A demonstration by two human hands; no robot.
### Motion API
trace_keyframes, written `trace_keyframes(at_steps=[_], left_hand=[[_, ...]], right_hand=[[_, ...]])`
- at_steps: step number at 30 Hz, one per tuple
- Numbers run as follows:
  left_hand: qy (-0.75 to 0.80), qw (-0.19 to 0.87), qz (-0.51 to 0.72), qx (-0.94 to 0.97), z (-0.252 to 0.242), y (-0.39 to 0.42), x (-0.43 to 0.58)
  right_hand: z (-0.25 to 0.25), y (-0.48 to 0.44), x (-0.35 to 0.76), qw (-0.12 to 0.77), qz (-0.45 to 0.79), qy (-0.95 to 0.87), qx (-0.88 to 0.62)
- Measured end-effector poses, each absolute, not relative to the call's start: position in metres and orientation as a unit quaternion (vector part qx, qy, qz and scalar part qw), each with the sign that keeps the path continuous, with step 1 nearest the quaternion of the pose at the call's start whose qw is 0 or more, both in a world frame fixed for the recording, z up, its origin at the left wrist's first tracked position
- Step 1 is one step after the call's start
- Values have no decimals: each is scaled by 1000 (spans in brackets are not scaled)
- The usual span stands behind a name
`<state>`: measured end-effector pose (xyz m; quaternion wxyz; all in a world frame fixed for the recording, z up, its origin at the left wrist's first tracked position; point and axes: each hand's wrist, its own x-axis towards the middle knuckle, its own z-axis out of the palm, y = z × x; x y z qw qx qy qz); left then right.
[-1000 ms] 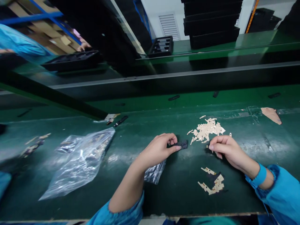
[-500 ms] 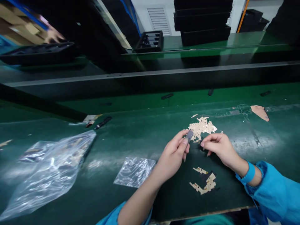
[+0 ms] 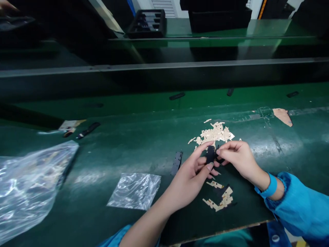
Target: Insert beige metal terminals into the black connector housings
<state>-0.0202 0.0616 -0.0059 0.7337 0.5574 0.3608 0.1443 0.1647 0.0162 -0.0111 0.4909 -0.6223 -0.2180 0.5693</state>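
My left hand (image 3: pixel 191 178) is closed on a small flat black plate (image 3: pixel 210 154), gripped between thumb and fingers. Close by on its right, my right hand (image 3: pixel 238 156) pinches a small dark piece (image 3: pixel 220 158) against or beside the plate's edge; the fingers partly hide it. Just beyond both hands lies a loose pile of thin beige cut pieces (image 3: pixel 217 132). Nearer to me is a smaller cluster of beige pieces (image 3: pixel 226 200) with a dark bit among them. A dark grey strip with small holes (image 3: pixel 177 163) rests on the green table left of my left hand.
A clear plastic bag (image 3: pixel 133 190) lies to the left, with a larger filled bag (image 3: pixel 38 185) farther left. Several black strips, one a dark strip (image 3: pixel 177 96), lie toward the back. Black trays (image 3: pixel 147 22) stand on the shelf behind.
The view has shifted, so the table things sit farther left. My left hand has turned, showing a black plate instead of a grey face. The grey strip beside it is now visible.
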Motion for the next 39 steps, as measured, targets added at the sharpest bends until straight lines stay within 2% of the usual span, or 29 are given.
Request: trace_keyframes(at_steps=[39], left_hand=[[357,687,155,614,-2,54,-17]], right_hand=[[-9,11,160,506,540,-253,-623]])
